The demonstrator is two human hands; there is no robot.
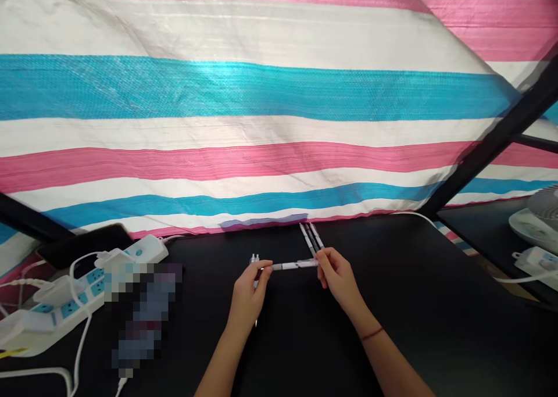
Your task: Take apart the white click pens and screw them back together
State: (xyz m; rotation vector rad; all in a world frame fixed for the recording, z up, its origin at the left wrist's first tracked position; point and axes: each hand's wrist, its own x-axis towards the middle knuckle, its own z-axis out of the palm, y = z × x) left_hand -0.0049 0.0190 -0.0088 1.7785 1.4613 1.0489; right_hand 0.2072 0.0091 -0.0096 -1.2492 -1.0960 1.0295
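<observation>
A white pen with dark markings (296,264) is held level above the black table (305,339). My left hand (251,286) pinches its grey left end between thumb and fingers. At the right end, my right hand (335,270) grips it, fingers closed. Just beyond my right hand, several white-and-black pens (311,238) lie side by side, their near ends partly hidden by that hand. Behind my left hand, a few slim pens with clear or white tips (254,258) rest on the table, mostly covered by the hand.
At the left lies a white power strip (150,249) with plugs and white cables (82,339). A blurred-out device (148,315) is beside it, and a black object (87,246) behind. Striped sheeting (261,95) hangs at the back. A fan (532,222) stands far right.
</observation>
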